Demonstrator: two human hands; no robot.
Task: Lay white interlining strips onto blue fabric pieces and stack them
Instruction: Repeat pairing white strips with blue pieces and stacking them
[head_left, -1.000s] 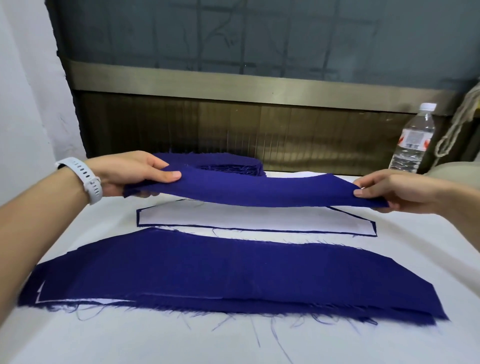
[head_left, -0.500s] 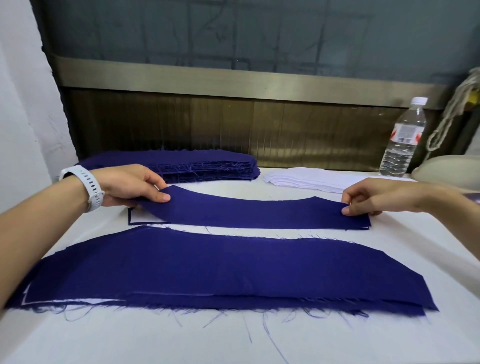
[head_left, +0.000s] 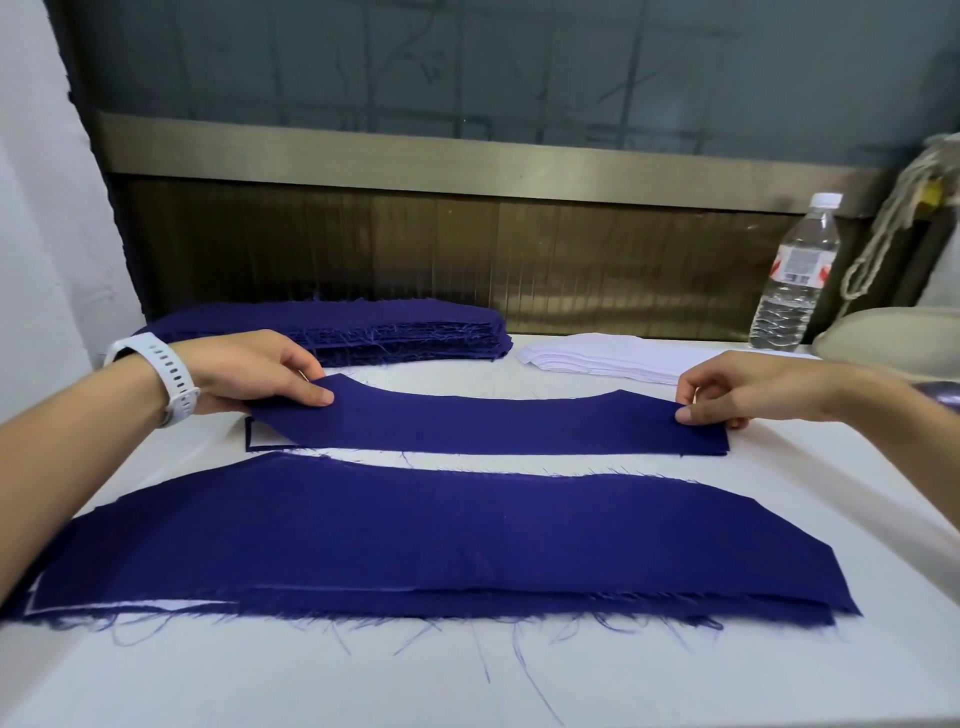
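Observation:
A curved blue fabric piece (head_left: 493, 423) lies across the middle of the white table, over a white interlining strip whose left corner (head_left: 267, 439) still shows. My left hand (head_left: 260, 371) pinches the piece's left end and my right hand (head_left: 737, 389) pinches its right end. In front of it sits a wider stack of blue pieces (head_left: 415, 540) with white interlining peeking out at the lower left. Behind are a thick pile of blue pieces (head_left: 363, 332) and a pile of white interlining strips (head_left: 613, 356).
A clear water bottle (head_left: 795, 275) stands at the back right beside a hanging cord (head_left: 883, 228) and a pale rounded object (head_left: 893, 338). A brown wall panel (head_left: 467, 249) closes off the back of the white table (head_left: 467, 675). Loose blue threads trail near the front edge.
The blue piece, held up above the white strip a second ago, has been lowered onto it and now lies nearly flat. Both hands came down with it, still at its ends.

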